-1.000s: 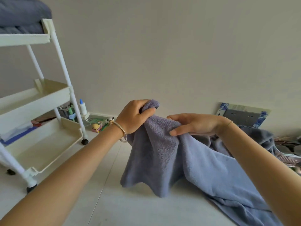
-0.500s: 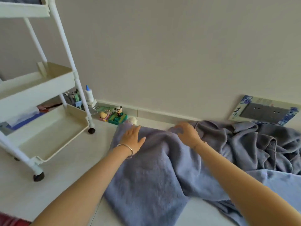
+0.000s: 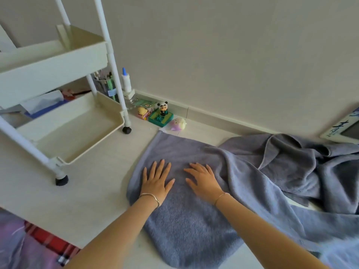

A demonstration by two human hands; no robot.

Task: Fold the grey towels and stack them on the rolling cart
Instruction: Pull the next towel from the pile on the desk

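Note:
A grey towel (image 3: 180,226) lies spread on the pale floor in front of me. My left hand (image 3: 157,180) rests flat on it, fingers apart, holding nothing. My right hand (image 3: 204,180) lies flat beside it on the same towel, also with fingers spread. More grey towels (image 3: 303,166) sit crumpled in a heap to the right, overlapping the spread one. The white rolling cart (image 3: 64,121) stands to the left; its two visible trays hold no towels and its top tier is out of frame.
Small toys, a panda figure (image 3: 162,109) and a round plush (image 3: 177,124), sit by the wall past the towel's far corner. A glue bottle (image 3: 125,80) and pen cup stand behind the cart. A framed panel (image 3: 345,131) leans at right. Red plaid fabric (image 3: 48,239) lies bottom left.
The towel was held up in both hands, then lowered onto the floor. Both hands have let go of it and now press flat on it, nearer to me.

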